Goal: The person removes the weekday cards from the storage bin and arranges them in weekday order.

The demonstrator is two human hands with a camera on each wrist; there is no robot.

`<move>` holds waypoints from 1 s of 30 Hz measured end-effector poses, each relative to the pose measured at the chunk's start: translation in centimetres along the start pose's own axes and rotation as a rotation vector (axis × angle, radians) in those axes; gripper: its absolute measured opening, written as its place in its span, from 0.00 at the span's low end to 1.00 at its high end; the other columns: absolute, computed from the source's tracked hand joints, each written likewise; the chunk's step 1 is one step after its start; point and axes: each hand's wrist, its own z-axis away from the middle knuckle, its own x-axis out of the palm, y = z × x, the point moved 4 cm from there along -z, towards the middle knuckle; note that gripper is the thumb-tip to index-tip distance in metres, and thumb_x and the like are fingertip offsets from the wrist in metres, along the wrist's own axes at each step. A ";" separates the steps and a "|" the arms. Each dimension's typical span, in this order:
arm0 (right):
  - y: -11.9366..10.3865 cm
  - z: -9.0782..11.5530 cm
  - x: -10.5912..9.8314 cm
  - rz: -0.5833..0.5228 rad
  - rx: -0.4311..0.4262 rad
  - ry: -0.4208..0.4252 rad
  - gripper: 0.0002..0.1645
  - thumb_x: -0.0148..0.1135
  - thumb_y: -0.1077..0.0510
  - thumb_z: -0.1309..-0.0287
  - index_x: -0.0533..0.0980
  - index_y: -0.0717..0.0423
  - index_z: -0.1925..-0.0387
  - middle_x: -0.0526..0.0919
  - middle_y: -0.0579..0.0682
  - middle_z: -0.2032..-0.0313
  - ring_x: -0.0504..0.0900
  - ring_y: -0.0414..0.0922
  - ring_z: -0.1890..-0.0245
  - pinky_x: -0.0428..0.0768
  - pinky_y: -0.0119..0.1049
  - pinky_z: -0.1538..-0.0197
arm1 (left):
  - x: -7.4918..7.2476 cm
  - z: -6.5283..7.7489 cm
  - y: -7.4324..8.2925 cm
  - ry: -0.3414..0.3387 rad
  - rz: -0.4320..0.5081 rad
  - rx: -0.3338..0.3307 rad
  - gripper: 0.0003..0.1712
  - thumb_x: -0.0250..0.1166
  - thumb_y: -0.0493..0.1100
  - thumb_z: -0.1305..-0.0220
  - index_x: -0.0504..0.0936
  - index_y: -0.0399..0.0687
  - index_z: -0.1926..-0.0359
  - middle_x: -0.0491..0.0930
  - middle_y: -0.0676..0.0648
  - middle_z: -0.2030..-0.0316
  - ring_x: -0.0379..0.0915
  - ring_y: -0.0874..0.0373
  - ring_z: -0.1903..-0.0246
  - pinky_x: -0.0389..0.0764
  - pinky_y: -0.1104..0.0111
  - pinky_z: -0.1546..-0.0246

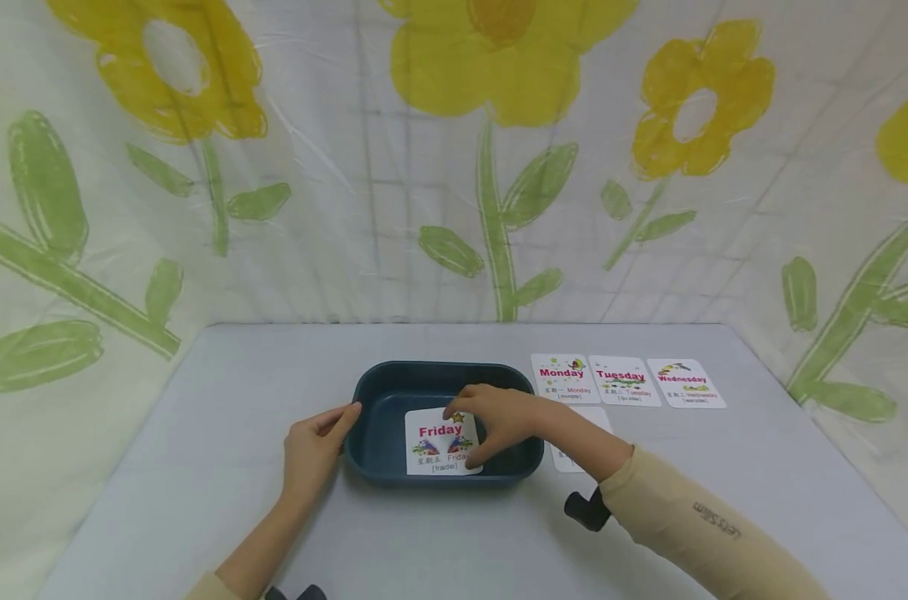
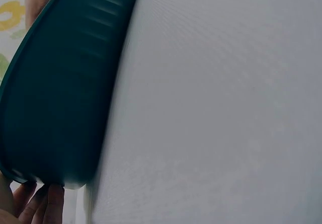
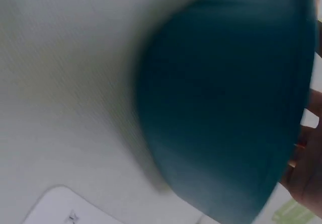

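A dark teal plastic basin [image 1: 382, 479] stands on the table in the head view. My left hand [image 1: 313, 450] grips its left end, thumb at the rim; in the left wrist view the fingers [image 2: 53, 204] touch the outer wall. Over the basin, my right hand [image 1: 502, 417] holds a white card printed "Friday" [image 1: 433, 446] by its right side, with the thumb near the lower corner and a finger at the top edge. The right wrist view shows the basin's outside [image 3: 221, 103] and part of the right hand [image 3: 309, 173]; the card is hidden there.
To the right lie a "Monday" card [image 1: 564, 379], a "Tuesday" card [image 1: 623, 382] and a "Wednesday" card [image 1: 686, 384] in a row. Below "Monday" another white card [image 1: 570, 461] is partly covered by my right arm. A flower-painted curtain [image 1: 311, 250] hangs behind the table [image 1: 199, 458].
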 end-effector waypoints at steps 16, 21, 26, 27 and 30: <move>0.3 -1.8 3.0 0.074 0.024 0.006 0.38 0.73 0.46 0.59 0.69 0.39 0.42 0.62 0.51 0.36 0.59 0.50 0.36 0.71 0.52 0.43 | 0.1 0.0 -0.2 0.000 0.017 0.001 0.26 0.64 0.59 0.45 0.84 0.42 0.56 0.84 0.42 0.61 0.82 0.56 0.62 0.79 0.77 0.70; 0.4 -2.0 3.2 0.059 0.031 0.015 0.41 0.74 0.47 0.61 0.68 0.40 0.42 0.56 0.52 0.32 0.53 0.52 0.32 0.68 0.55 0.41 | 0.1 -0.1 -0.3 0.008 0.009 -0.007 0.24 0.64 0.58 0.44 0.84 0.44 0.56 0.84 0.43 0.61 0.81 0.57 0.62 0.79 0.78 0.70; 0.5 -2.5 3.3 0.044 0.027 0.012 0.42 0.76 0.48 0.61 0.67 0.41 0.42 0.57 0.53 0.32 0.56 0.52 0.32 0.67 0.53 0.40 | 0.1 -0.1 -0.2 0.005 0.017 -0.014 0.25 0.64 0.58 0.44 0.84 0.43 0.56 0.84 0.43 0.60 0.81 0.56 0.61 0.80 0.77 0.69; 0.6 -2.5 3.4 0.044 0.022 0.012 0.42 0.76 0.48 0.62 0.67 0.41 0.42 0.58 0.53 0.32 0.57 0.52 0.33 0.68 0.52 0.40 | 0.1 -0.1 -0.2 0.005 0.016 -0.014 0.25 0.64 0.58 0.44 0.84 0.43 0.56 0.84 0.43 0.60 0.81 0.56 0.61 0.80 0.77 0.69; 0.6 -2.7 3.4 0.058 -0.007 0.018 0.42 0.76 0.48 0.61 0.67 0.42 0.42 0.61 0.53 0.34 0.60 0.52 0.35 0.69 0.49 0.40 | 0.1 -0.1 -0.2 0.009 0.007 -0.013 0.25 0.64 0.58 0.44 0.84 0.43 0.56 0.84 0.43 0.60 0.81 0.56 0.62 0.79 0.77 0.70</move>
